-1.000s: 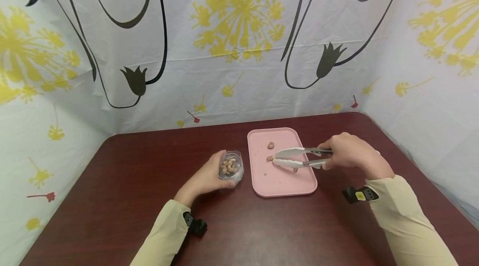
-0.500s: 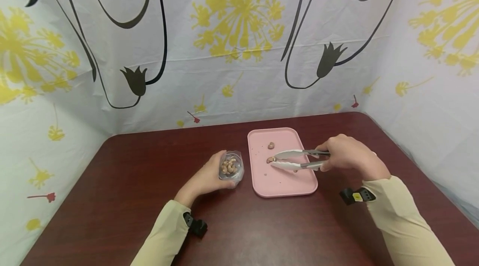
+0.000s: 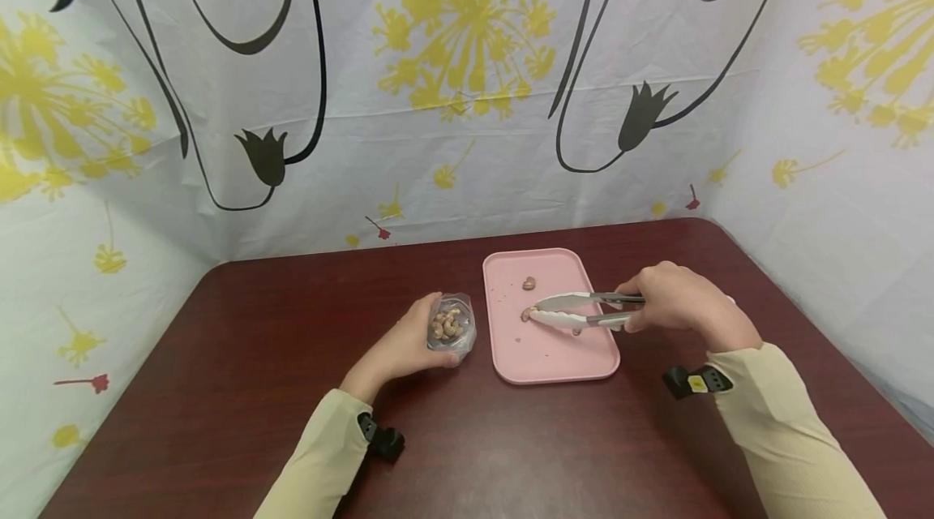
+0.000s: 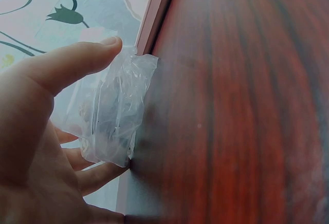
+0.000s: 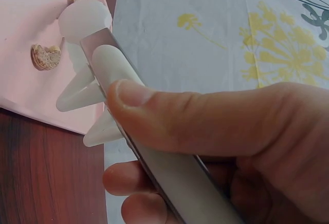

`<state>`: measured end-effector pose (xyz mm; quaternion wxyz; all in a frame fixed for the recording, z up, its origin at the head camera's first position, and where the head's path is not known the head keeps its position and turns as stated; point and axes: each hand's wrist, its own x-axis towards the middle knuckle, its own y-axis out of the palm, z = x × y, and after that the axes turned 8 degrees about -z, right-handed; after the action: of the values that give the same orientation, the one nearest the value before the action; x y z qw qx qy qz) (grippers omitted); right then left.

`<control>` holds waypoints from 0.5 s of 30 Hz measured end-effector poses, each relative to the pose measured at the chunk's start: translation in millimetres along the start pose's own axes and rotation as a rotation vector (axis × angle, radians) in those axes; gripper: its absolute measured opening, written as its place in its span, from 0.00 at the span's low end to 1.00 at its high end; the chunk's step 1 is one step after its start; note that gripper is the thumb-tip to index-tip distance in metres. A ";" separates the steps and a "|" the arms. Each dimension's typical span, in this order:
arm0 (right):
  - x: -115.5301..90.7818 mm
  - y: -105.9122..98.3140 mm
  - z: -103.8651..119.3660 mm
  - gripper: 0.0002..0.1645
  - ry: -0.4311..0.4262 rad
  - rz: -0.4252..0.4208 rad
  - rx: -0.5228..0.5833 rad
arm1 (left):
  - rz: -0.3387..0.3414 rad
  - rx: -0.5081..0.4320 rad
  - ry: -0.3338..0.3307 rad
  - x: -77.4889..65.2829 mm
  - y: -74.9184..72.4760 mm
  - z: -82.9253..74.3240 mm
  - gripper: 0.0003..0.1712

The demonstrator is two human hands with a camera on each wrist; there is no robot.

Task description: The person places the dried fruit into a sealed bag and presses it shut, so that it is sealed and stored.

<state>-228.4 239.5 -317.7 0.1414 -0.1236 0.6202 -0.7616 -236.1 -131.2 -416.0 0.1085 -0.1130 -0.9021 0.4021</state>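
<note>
My left hand (image 3: 409, 346) grips a clear, crinkled plastic bag (image 4: 115, 113) from the side, thumb on one side and fingers on the other. Several cashews (image 3: 447, 326) lie inside it, seen through its open top. My right hand (image 3: 682, 300) holds a pair of metal tongs (image 3: 609, 298) with white tips, thumb over one arm of them. The tongs reach over a pink tray (image 3: 521, 358), their tips slightly apart at a cashew (image 3: 527, 314). Whether they touch it cannot be told. Another cashew (image 3: 529, 283) lies farther back, and a third (image 5: 46, 58) sits partly under the tongs in the head view.
The dark red-brown wooden table (image 3: 292, 324) extends around the tray and both arms. A white cloth (image 3: 511, 138) with yellow and dark flower prints hangs behind and at both sides. Small crumbs dot the tray.
The tongs have shifted slightly left with my right hand, and their tips have opened, then drawn a little nearer together around the middle cashew. My left hand and the bag stay put.
</note>
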 end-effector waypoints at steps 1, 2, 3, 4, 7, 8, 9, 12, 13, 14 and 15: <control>0.1 -0.3 -0.1 0.20 -0.001 -0.001 0.000 | 0.001 -0.002 0.000 0.0 -0.1 0.0 0.60; 0.2 -0.7 -0.1 0.20 -0.002 -0.003 -0.001 | 0.001 -0.002 0.000 0.1 -0.2 -0.1 0.60; 0.3 -1.1 -0.1 0.20 -0.001 -0.004 -0.002 | 0.000 -0.002 0.001 0.1 -0.3 -0.2 0.60; 0.3 -1.6 -0.1 0.20 -0.001 -0.005 -0.003 | -0.001 -0.001 0.002 0.4 -0.1 0.3 0.60; 0.5 -3.0 0.5 0.20 0.000 -0.008 -0.003 | -0.003 -0.003 0.005 0.7 -0.1 0.3 0.60; 0.6 -3.4 0.9 0.20 0.000 -0.008 -0.003 | -0.004 -0.002 0.006 0.7 -0.1 0.3 0.60; 0.7 -3.7 1.3 0.20 0.000 -0.007 -0.003 | -0.004 -0.002 0.006 0.6 -0.1 0.3 0.60; 0.8 -5.0 3.4 0.19 -0.004 -0.008 0.000 | -0.003 -0.004 0.005 0.4 -0.3 0.0 0.60; 1.0 -5.5 4.2 0.19 -0.008 -0.011 0.000 | -0.003 -0.005 0.005 0.3 -0.3 0.0 0.60; 1.1 -6.1 5.2 0.19 -0.011 -0.016 0.002 | -0.003 -0.004 0.004 0.2 -0.3 -0.1 0.60; 1.3 -6.6 6.3 0.18 -0.016 -0.023 0.001 | -0.004 -0.005 0.004 0.1 -0.3 -0.2 0.60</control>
<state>-227.8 234.5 -309.9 0.1380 -0.1367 0.6173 -0.7624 -236.2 -131.3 -415.6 0.1109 -0.1123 -0.9030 0.3995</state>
